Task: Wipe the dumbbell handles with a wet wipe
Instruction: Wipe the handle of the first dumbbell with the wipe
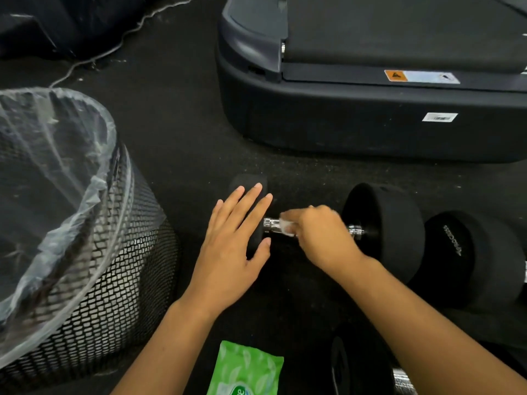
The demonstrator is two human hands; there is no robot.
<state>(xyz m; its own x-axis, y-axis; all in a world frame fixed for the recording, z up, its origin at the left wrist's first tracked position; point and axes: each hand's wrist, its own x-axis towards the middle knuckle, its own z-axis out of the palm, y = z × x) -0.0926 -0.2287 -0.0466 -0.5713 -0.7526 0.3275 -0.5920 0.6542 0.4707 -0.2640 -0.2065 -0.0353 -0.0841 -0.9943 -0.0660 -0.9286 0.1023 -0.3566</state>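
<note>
Mid-wipe: right hand (319, 238) gripping white wet wipe (286, 226) around chrome dumbbell handle (272, 225), left hand (233, 246) flat-fingered, steadying black weight head (251, 183); likely next, handle's far end.

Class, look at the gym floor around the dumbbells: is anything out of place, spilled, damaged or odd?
Nothing stands out. The right hand holds a wet wipe round the dumbbell handle; the left hand rests flat on its end. The wipes packet and lined mesh bin sit undisturbed.
</note>
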